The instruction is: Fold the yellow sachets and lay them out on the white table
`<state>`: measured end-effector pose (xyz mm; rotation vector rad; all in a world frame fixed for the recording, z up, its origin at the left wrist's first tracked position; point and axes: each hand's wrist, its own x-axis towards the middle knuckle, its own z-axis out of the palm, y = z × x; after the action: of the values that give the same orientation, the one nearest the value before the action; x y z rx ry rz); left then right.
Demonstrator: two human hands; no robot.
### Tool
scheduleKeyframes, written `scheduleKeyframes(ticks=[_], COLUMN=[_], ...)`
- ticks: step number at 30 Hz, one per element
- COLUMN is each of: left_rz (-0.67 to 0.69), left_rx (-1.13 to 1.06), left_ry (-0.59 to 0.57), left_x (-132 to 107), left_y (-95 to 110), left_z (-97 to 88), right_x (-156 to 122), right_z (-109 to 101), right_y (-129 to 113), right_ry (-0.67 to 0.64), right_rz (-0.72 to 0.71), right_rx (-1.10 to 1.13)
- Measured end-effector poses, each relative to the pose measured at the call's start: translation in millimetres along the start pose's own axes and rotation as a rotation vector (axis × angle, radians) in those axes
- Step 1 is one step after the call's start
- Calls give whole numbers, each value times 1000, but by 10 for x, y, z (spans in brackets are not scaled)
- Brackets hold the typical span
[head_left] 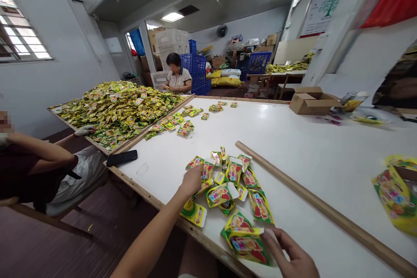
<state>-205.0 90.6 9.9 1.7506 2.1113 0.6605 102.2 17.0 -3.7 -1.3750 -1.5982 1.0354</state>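
Several small yellow-green snack packets (228, 182) lie scattered on the white table (293, 147) in front of me. My left hand (192, 181) reaches into the left side of this cluster, fingers curled on a packet (204, 173). My right hand (291, 256) is at the near edge, fingers closed on a stack of packets (246, 243) that sticks out to the left of it.
A long wooden strip (319, 204) crosses the table diagonally. A black phone (121, 157) lies at the left corner. A big heap of packets (117, 106) fills the adjoining table. One person sits at left (39, 169), another at the back (177, 76). A cardboard box (311, 100) stands far right.
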Motion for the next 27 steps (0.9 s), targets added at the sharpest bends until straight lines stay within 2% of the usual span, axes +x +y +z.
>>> scheduleKeyframes(ticks=[5,10,13,16,18,19,21,23,25,27], left_rz=[-70,-45,3,69,181,251,351,392,355,288], left_rx=[183,213,182,11,-259,-397,-642,-781,-845,-860], left_ry=[-10,-16,-19,132,205,147,-65,-215,-255,-240], left_x=[-128,-192,-311,-576,-824,-954,-1185,-1333,-1382,-1364], left_y=[150,173,183,317,488,586,778,923,1000,1022], left_z=[-67,-136,-148,-64,80,175,391,600,756,840], right_x=[29,46,29,1,-18,-27,-50,-88,-151,-230], right_z=[-251,-218,-151,-88,-37,-5,66,132,167,155], right_y=[-263,-311,-229,-102,-20,15,75,126,175,226], right_ry=[-15,-158,-155,-54,2,16,21,23,71,147], right_rz=[-14,-82,-37,21,43,47,35,13,-7,-30], right_rx=[-77,-125,-63,68,162,204,269,311,337,343])
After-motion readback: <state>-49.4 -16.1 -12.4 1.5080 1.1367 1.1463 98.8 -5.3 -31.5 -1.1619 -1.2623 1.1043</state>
